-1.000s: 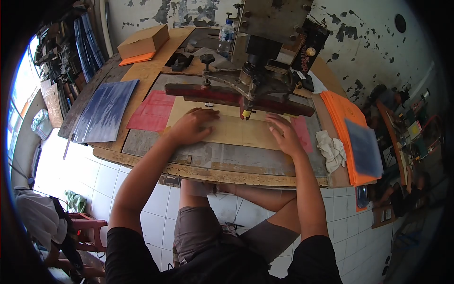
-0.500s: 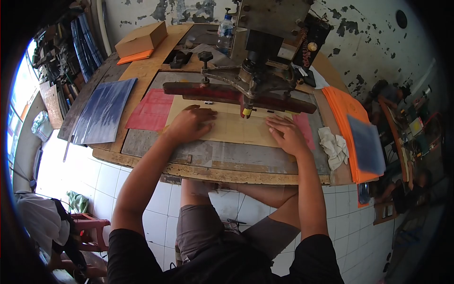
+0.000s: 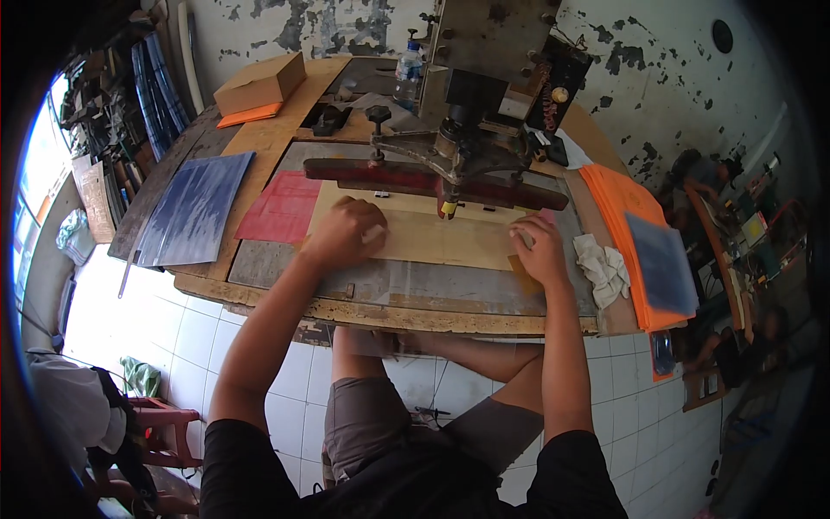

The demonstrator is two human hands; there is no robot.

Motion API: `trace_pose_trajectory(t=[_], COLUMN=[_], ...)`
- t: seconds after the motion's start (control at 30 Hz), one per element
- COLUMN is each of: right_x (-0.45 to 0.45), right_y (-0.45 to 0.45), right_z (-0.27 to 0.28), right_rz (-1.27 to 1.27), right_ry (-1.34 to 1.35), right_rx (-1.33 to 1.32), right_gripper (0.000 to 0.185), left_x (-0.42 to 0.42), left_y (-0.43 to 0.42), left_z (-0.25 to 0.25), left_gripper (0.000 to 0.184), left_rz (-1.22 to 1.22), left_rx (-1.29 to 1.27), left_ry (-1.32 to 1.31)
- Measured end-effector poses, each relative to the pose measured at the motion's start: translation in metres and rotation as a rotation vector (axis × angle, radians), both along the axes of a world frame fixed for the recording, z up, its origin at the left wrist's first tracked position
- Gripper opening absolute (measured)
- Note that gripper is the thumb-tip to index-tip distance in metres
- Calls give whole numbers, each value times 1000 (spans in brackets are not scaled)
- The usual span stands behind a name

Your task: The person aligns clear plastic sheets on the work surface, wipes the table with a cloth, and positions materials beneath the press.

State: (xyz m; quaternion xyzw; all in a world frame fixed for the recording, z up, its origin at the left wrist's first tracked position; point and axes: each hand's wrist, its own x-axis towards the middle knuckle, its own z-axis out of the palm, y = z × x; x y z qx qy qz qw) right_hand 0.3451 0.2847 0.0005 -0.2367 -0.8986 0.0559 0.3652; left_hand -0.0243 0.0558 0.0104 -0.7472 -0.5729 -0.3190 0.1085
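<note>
A pale yellow board [image 3: 432,238] lies on the grey metal plate of the work table, below the dark red bar [image 3: 389,177] of a press. My left hand [image 3: 346,235] is over the board's left part, its fingers curled in and slightly blurred. At the board's right end is my right hand [image 3: 542,251], fingers bent toward the thumb. Whatever either hand pinches is hidden or too thin to make out. Beside my left hand lies a red sheet [image 3: 275,206]. A small amber patch [image 3: 524,275] shows under my right hand.
Clear bluish plastic sheets [image 3: 197,208] lie at left, a cardboard box [image 3: 259,82] behind them. A white cloth [image 3: 603,266] and an orange stack [image 3: 616,216] with more plastic [image 3: 660,264] are at right. A bottle [image 3: 408,73] stands by the press. Other people sit on both sides.
Both hands lay flatter on the board before; now their fingers are curled. My right hand has shifted slightly toward the board's right edge. The whole view has tilted slightly.
</note>
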Motion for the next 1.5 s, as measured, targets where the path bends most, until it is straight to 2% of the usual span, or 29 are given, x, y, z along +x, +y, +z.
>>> trace_pose_trajectory(t=[0.07, 0.23, 0.5, 1.0, 1.5], right_x=[-8, -15, -16, -15, -14], right_y=[-10, -16, -12, -7, -6], right_z=[7, 3, 0, -10, -10], right_rz=[112, 211, 202, 129, 107], right_ry=[10, -71, -43, -71, -88], right_rx=[-10, -131, -94, -109, -131], right_gripper=[8, 9, 8, 18, 21], left_x=[13, 16, 16, 15, 13], left_y=[-3, 2, 2, 1, 4], left_z=[2, -7, -9, -10, -16], left_gripper=[17, 21, 23, 45, 49], left_rz=[-107, -117, -64, 51, 52], left_rx=[-41, -47, -109, -260, -184], left_ry=[-24, -31, 14, 43, 76])
